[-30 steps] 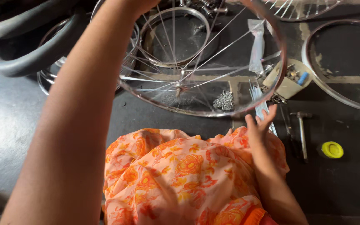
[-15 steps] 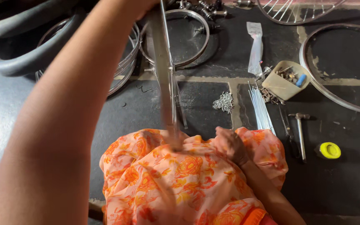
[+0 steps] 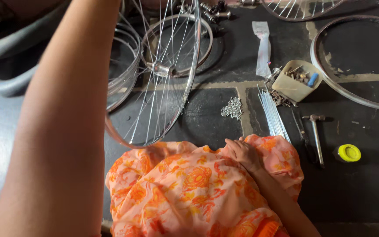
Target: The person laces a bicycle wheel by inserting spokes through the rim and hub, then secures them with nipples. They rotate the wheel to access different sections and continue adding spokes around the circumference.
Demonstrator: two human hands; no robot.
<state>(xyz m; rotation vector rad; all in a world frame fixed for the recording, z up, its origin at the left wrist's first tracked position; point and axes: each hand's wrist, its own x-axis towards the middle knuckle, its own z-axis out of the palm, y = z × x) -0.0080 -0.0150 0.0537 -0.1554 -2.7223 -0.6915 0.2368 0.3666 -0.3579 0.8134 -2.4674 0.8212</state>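
Observation:
A spoked bicycle wheel (image 3: 193,70) stands tilted on its edge on the dark floor, its hub (image 3: 161,69) facing me and its lower rim touching the orange flowered cloth (image 3: 185,188) over my lap. My left forearm (image 3: 62,123) rises across the left of the view toward the wheel's top. My left hand is cut off by the upper edge. My right hand (image 3: 242,152) rests on the cloth at my knee with its fingers curled and nothing visible in it. A bundle of loose spokes (image 3: 272,112) lies just beyond it.
A small pile of spoke nipples (image 3: 232,108), a beige box of small parts (image 3: 295,81), a hammer (image 3: 316,136) and a yellow cap (image 3: 348,152) lie to the right. A bare rim (image 3: 325,74) lies far right. Stacked rims (image 3: 123,79) and tyres (image 3: 9,66) lie left.
The wheel has turned from lying broad-face toward me, through edge-on, to tilted with its hub showing. My right hand came down from open fingers onto the cloth and curled.

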